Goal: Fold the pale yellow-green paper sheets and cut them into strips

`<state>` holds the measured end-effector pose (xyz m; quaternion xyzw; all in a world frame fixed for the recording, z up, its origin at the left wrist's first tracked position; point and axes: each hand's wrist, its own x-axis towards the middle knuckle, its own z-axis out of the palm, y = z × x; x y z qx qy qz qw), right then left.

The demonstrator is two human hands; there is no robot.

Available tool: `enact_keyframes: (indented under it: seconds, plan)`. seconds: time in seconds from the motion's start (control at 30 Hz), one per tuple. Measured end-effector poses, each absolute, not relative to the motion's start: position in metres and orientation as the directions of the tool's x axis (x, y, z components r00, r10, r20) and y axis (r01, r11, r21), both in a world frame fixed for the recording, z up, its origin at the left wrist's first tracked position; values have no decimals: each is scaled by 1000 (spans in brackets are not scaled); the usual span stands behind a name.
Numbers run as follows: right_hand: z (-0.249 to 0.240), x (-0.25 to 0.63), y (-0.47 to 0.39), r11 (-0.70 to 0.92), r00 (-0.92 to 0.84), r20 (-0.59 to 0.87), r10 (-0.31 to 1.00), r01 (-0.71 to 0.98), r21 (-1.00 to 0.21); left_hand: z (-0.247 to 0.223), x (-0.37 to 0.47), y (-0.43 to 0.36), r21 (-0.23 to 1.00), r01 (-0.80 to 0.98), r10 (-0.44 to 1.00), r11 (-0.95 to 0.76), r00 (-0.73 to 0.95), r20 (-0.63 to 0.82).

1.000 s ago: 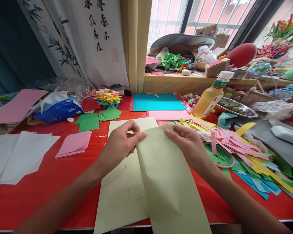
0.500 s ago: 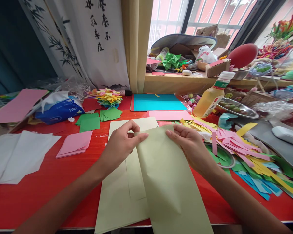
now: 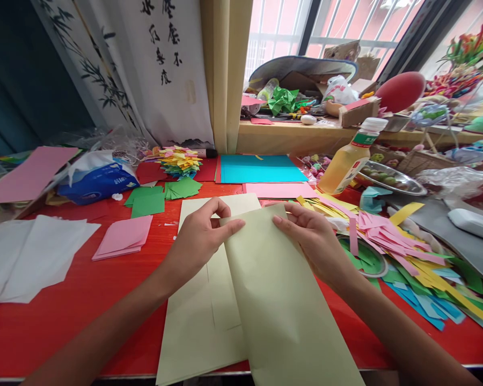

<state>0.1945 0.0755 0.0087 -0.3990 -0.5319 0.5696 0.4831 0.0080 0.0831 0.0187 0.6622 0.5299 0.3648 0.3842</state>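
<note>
A pale green sheet point(image 3: 282, 300) is held up by its far edge, its lower part reaching past the table's front edge. My left hand point(image 3: 203, 230) pinches the sheet's far left corner between thumb and fingers. On the far right corner, my right hand point(image 3: 316, 236) grips the same sheet, thumb on top. Beneath and to the left lies a stack of pale green paper point(image 3: 197, 321), partly covered by the held sheet.
Pink squares point(image 3: 123, 236), green squares point(image 3: 148, 205) and white tissue point(image 3: 44, 257) lie left on the red table point(image 3: 121, 321). Blue sheets point(image 3: 261, 169) lie behind. Right are a juice bottle point(image 3: 344, 166), a green tape ring point(image 3: 364, 257) and coloured paper strips point(image 3: 422, 262).
The held sheet's lower part has spread slightly to the right and its crease looks softer. Both hands keep nearly the same place and grip.
</note>
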Motion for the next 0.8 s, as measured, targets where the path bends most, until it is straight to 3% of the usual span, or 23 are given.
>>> enact_keyframes:
  seconds: [0.47, 0.8]
  plan:
    - [10, 197, 75, 59, -213, 69, 975, -54, -997, 19, 9, 84, 923, 340, 971, -182, 208, 115]
    - [8, 196, 76, 45, -124, 59, 991, -114, -992, 16, 6, 86, 922, 318, 971, -218, 168, 172]
